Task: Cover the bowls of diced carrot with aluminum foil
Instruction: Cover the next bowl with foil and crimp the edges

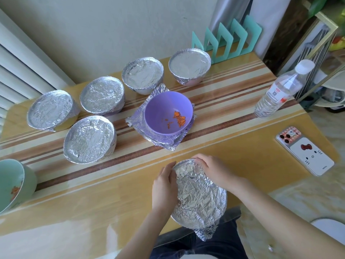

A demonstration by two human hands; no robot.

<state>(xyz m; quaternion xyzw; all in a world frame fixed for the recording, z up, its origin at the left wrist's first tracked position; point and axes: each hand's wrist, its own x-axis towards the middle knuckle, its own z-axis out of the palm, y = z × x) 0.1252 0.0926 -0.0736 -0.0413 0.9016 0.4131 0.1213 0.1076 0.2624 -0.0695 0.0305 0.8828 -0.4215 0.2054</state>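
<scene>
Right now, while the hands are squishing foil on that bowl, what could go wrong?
The foil-covered bowl sits right at the near edge of the table, so the left hand and right hand pressing on it might tip it off. Its loose foil flap hangs down on the near side, so the cover may slip open. The purple bowl stands on the spare foil sheets; tugging one out could spill its carrot.

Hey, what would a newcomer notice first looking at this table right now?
Probably the open purple bowl mid-table, with a little diced carrot inside, standing on loose foil sheets. Behind and left of it stand five foil-covered bowls. At the near edge the left hand and right hand grip the rim of another foil-topped bowl.
</scene>
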